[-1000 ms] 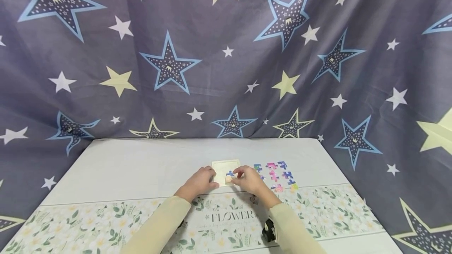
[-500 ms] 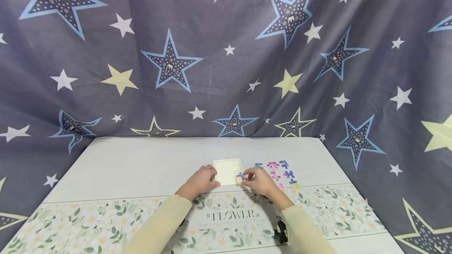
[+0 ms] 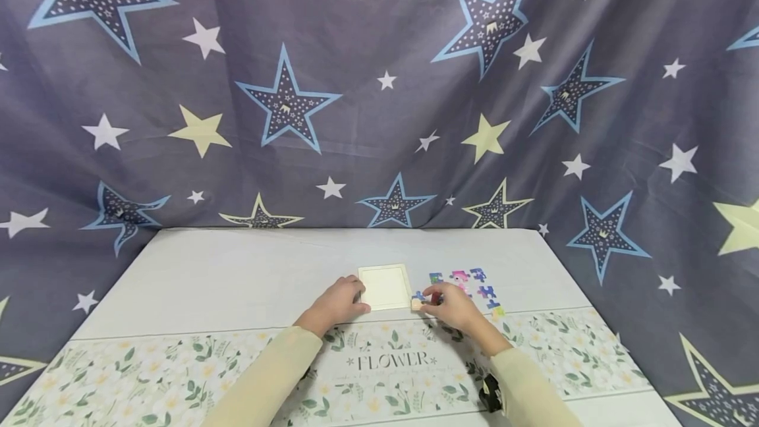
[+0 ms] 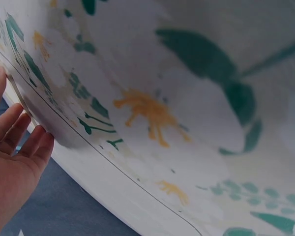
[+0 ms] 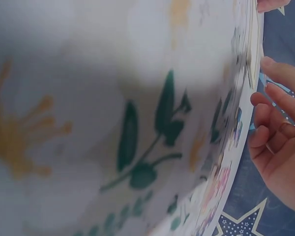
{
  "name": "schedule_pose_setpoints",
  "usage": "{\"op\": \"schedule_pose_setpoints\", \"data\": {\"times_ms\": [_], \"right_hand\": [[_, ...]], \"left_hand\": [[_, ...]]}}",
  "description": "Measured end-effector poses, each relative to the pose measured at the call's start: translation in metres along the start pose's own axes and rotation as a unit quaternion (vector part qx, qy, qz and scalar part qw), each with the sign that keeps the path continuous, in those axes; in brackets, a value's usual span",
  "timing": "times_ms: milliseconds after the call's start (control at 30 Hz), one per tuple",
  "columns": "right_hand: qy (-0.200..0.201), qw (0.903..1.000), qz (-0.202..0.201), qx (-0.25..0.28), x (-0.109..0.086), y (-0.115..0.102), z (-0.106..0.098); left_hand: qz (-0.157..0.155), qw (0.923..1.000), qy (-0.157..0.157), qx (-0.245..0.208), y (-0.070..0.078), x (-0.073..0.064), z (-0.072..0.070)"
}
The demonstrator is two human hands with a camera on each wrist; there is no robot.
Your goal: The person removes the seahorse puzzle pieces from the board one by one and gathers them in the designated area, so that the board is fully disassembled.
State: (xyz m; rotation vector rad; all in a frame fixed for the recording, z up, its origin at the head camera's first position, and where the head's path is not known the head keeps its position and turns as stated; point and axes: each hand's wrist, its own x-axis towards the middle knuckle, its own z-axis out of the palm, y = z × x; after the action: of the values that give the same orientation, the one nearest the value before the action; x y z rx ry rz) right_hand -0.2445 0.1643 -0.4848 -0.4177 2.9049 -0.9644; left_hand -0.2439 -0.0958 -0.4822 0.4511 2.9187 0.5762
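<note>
A pale square puzzle tray [image 3: 384, 288] lies on the table in the head view. My left hand [image 3: 342, 302] rests against its left edge, thumb near the front corner; in the left wrist view the fingers of that left hand [image 4: 19, 152] look relaxed and slightly bent. Just right of the tray, my right hand [image 3: 455, 308] pinches a blue and peach puzzle piece [image 3: 418, 300] between thumb and fingertips. Several pink, blue and yellow puzzle pieces [image 3: 477, 275] lie beyond and beside the right hand, partly hidden by it. The right wrist view shows the right hand [image 5: 280, 128] with bent fingers.
A white table [image 3: 237, 275] carries a floral band with the word FLOWER [image 3: 391, 361] across its front part. Behind and at both sides hangs a dark curtain [image 3: 332, 18] with stars.
My right hand has moved rightward, carrying the puzzle piece from over the tray to the table beside it. The left hand has stayed at the tray's left edge.
</note>
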Motion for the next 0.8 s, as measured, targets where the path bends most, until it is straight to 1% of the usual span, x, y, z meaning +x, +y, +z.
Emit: {"op": "schedule_pose_setpoints", "data": {"times_ms": [200, 300, 533, 667, 800], "right_hand": [[0.006, 0.9999, -0.011, 0.006, -0.006, 0.005, -0.008], [0.011, 0.9999, -0.012, 0.000, -0.009, 0.009, -0.012], [0.007, 0.9999, 0.006, -0.004, -0.014, 0.018, -0.016], [0.003, 0.9999, 0.004, -0.011, -0.017, 0.022, -0.019], [-0.006, 1.0000, -0.001, -0.003, -0.020, 0.025, -0.023]], "left_hand": [[-0.001, 1.0000, 0.002, -0.004, 0.002, 0.000, -0.001], [-0.004, 1.0000, 0.001, -0.002, 0.002, 0.000, -0.001], [-0.007, 1.0000, 0.000, 0.003, 0.003, -0.001, -0.001], [-0.011, 0.9999, -0.001, 0.001, 0.002, -0.001, -0.002], [-0.015, 0.9999, -0.003, -0.002, 0.001, -0.001, -0.001]]}}
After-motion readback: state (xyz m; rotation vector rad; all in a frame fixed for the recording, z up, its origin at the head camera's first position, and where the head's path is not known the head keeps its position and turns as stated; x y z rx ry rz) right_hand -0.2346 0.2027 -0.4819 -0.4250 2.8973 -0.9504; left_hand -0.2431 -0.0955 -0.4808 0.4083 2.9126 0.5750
